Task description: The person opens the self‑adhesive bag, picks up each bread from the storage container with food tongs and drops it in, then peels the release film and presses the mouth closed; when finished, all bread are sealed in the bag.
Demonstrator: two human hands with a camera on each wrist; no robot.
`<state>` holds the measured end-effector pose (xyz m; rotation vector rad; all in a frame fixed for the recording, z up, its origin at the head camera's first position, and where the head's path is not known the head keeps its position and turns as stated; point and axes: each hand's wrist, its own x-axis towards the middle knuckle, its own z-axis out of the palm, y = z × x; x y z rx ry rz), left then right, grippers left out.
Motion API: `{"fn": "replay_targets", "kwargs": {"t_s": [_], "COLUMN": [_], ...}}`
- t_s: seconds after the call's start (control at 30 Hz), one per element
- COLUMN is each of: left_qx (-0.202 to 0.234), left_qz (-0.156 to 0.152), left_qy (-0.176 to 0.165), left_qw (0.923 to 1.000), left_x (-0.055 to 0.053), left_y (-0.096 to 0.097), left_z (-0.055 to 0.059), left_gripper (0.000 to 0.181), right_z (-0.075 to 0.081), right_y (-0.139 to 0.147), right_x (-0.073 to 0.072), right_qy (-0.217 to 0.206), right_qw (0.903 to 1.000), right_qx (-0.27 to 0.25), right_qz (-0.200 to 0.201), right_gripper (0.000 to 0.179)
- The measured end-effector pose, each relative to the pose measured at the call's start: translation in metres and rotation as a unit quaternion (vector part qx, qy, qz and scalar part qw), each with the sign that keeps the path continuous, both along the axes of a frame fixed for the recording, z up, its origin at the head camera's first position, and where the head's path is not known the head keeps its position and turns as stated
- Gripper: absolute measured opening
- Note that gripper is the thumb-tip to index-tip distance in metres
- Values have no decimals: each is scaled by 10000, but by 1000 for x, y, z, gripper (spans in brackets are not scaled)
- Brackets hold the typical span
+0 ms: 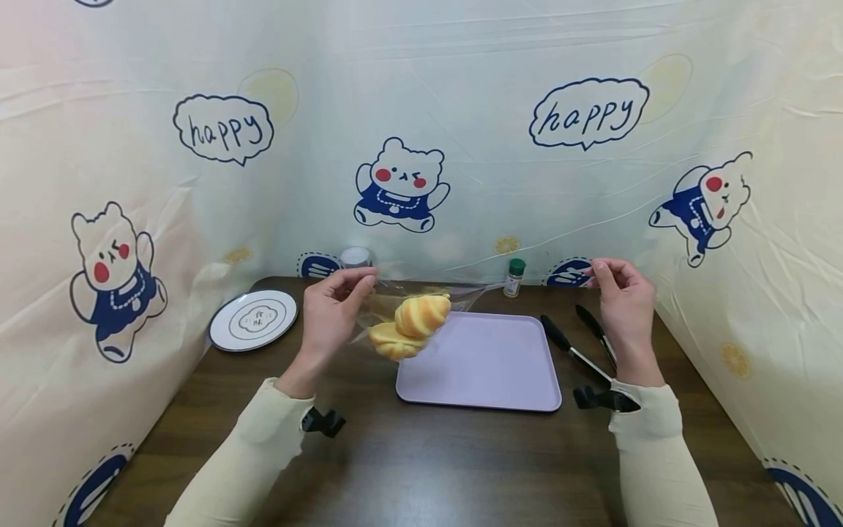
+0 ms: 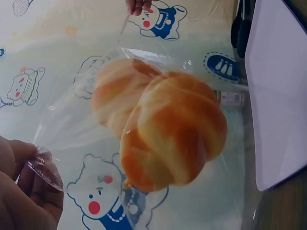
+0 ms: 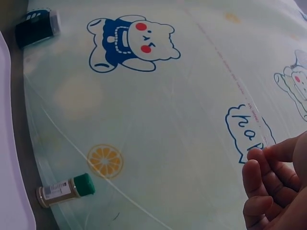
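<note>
My left hand (image 1: 334,307) pinches the edge of a clear plastic bag (image 2: 67,112) between thumb and fingers. Inside hang two golden bread rolls (image 1: 421,316), one overlapping the other, above the tray's left corner in the head view. My right hand (image 1: 624,300) is raised on the other side. Its thumb and forefinger pinch the end of a thin clear strip (image 3: 235,79) with small red print, which stretches toward the bag. In the left wrist view the rolls (image 2: 175,129) show large through the film, with the right hand (image 2: 139,5) at the top edge.
A lilac tray (image 1: 487,366) lies on the dark wooden table (image 1: 421,468). Black-handled tongs (image 1: 573,350) are at its right. A green-capped shaker (image 1: 514,278) and a white-topped jar (image 1: 356,258) stand behind. A white plate (image 1: 253,344) leans at left. Printed curtains surround the table.
</note>
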<state>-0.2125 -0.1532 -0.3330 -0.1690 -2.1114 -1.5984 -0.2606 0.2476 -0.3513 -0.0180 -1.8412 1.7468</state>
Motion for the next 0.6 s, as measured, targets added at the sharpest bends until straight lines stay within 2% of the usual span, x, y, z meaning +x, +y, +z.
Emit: {"fn": "replay_targets", "kwargs": {"t_s": [0.1, 0.2, 0.37, 0.6], "left_qx": [29, 24, 45, 154], "left_qz": [-24, -86, -215, -383], "left_qy": [-70, 47, 342, 563], "left_qw": [10000, 9999, 9992, 9976], "left_x": [-8, -11, -11, -12], "left_y": [-5, -6, -3, 2], "left_z": [-9, -13, -14, -13], "left_gripper": [21, 21, 23, 20], "right_z": [-2, -4, -4, -3], "right_y": [3, 4, 6, 10], "right_x": [0, 0, -1, -3], "right_qy": [20, -2, -110, -193], "right_qw": [9998, 9997, 9991, 9967], "right_qx": [-211, -250, -419, -783], "right_qz": [70, 36, -4, -123], "right_gripper": [22, 24, 24, 17]}}
